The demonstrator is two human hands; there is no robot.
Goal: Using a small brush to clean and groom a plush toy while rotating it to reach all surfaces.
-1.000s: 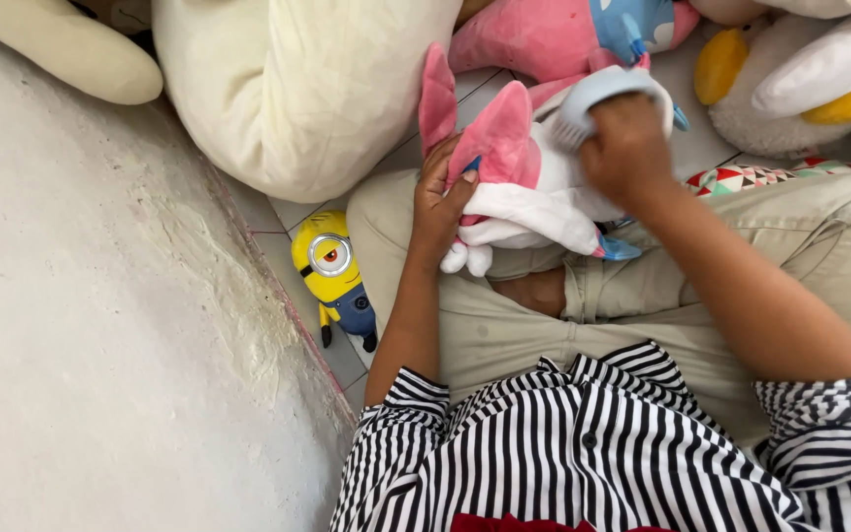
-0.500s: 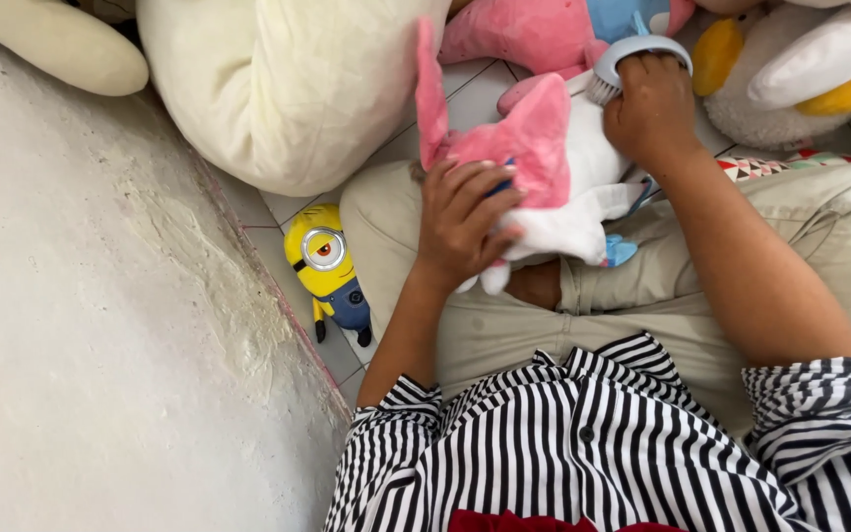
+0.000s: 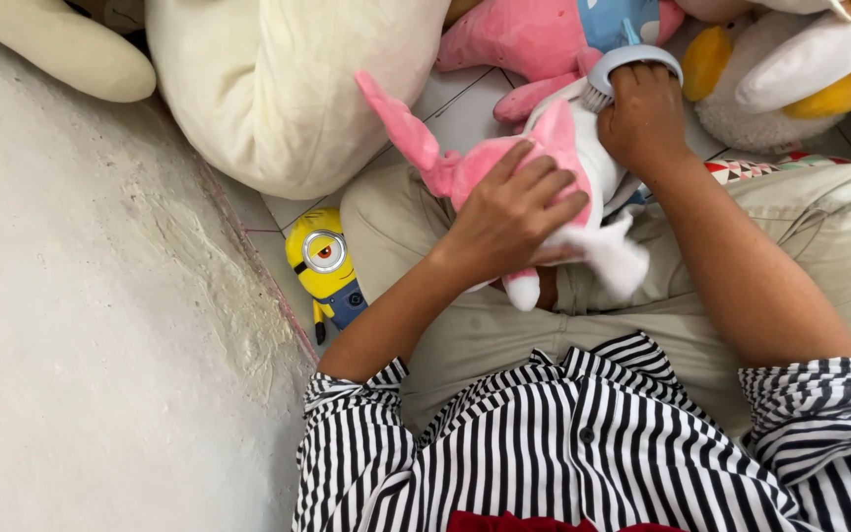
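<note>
Pink-and-white plush rabbit (image 3: 583, 187) lies on lap, round brush (image 3: 632, 61) against it.

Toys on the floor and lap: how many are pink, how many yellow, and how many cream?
Pink: 2, the bunny under the left hand, and the plush behind it
Yellow: 1, the little doll
Cream: 2, the big plush and the limb
Total: 5
</note>
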